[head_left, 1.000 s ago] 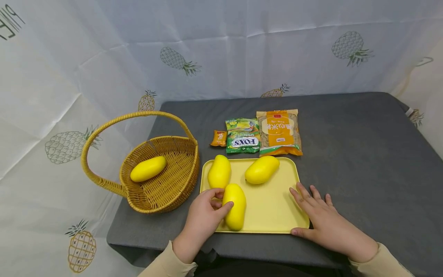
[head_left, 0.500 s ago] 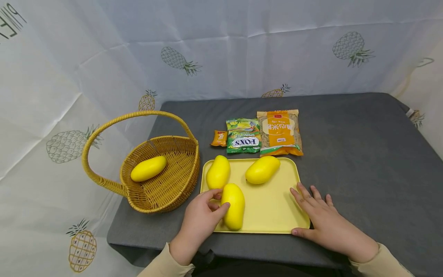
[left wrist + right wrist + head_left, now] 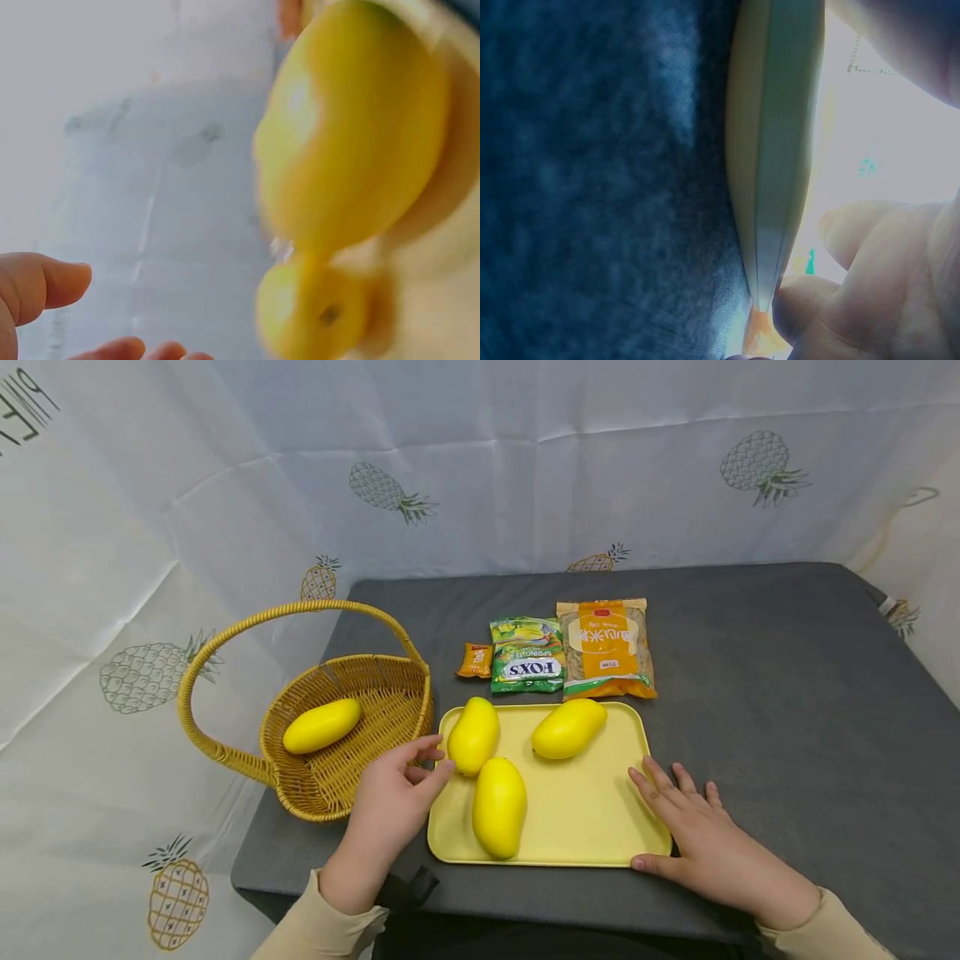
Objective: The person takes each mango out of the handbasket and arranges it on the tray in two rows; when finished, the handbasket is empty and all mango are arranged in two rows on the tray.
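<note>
Three yellow mangoes lie on a pale yellow tray (image 3: 585,810): a near-left mango (image 3: 499,808), a far-left mango (image 3: 473,735) almost against it, and a mango (image 3: 570,728) toward the back right. My left hand (image 3: 390,797) hovers between tray and basket, thumb and fingers parted with nothing between them. The left wrist view has a mango (image 3: 352,127) looming large and blurred, away from the thumb (image 3: 56,281). My right hand (image 3: 701,843) rests spread at the tray's right edge, its fingertips on the rim. Another mango (image 3: 322,726) lies inside the wicker basket (image 3: 375,768).
Behind the tray stand a small orange packet (image 3: 476,660), a green FOX'S bag (image 3: 527,654) and a larger orange-and-clear food bag (image 3: 606,647). The basket's tall handle (image 3: 315,605) arches up at the left. Grey cloth covers the table (image 3: 780,693).
My left hand has let go of the near-left mango and moved left, away from it. That mango has shifted slightly left on the tray. The right hand stays put.
</note>
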The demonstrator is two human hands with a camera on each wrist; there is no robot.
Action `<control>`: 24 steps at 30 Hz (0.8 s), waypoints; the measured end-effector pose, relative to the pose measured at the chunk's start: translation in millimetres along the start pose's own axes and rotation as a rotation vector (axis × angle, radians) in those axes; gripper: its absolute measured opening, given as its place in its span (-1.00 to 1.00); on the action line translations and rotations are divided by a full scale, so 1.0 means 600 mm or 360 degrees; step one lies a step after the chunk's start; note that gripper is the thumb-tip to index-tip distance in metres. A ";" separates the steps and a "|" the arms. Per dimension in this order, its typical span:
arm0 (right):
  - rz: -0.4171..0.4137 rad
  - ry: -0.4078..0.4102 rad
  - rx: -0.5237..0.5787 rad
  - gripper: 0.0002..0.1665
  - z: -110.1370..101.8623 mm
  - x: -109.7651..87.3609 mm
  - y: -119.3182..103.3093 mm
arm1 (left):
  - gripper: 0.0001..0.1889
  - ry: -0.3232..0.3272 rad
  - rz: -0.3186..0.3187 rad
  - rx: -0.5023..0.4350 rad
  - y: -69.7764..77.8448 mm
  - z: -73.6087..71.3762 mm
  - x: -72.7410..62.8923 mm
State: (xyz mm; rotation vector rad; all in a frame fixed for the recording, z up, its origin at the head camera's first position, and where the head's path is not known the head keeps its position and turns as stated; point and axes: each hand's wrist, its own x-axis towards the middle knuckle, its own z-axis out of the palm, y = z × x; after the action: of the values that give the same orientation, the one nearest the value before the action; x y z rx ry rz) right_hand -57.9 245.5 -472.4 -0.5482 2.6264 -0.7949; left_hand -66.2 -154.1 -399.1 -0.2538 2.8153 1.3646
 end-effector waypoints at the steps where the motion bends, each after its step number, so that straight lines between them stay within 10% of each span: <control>1: 0.0002 -0.0002 0.0005 0.37 0.000 0.000 0.000 | -0.57 0.0024 0.0009 0.0004 0.002 -0.012 0.006; 12: -0.0004 0.0010 0.0004 0.36 0.002 0.001 0.001 | -0.34 -0.0097 0.0241 0.0501 -0.009 -0.153 0.082; 24: -0.0005 0.0017 0.0007 0.36 0.003 0.001 0.002 | -0.26 -0.0195 0.0127 0.0687 -0.047 -0.198 0.160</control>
State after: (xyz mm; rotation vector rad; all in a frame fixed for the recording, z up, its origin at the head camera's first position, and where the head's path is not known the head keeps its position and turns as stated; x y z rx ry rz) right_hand -58.2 245.3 -474.5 -0.5490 2.6337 -0.8062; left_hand -149.1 -277.7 -354.1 -0.0501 2.9431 0.7174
